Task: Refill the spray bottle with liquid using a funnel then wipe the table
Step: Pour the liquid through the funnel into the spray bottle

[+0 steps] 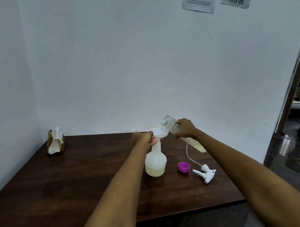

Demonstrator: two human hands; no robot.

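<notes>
Head view has my left hand (142,138) curled round the neck of the bottle (155,162), steadying the funnel (158,132) in its mouth, while my right hand (185,127) grips a clear jar (171,123) with its mouth raised beside the funnel rim. The bottle stands mid-table, pale liquid low inside, and I judge a careless tilt could spill past the funnel. The cap (183,166) and sprayer (205,172) lie near the right table (77,180) edge, so a sweeping elbow might knock them off; left side offers open room, tissues (55,143) far back.
</notes>
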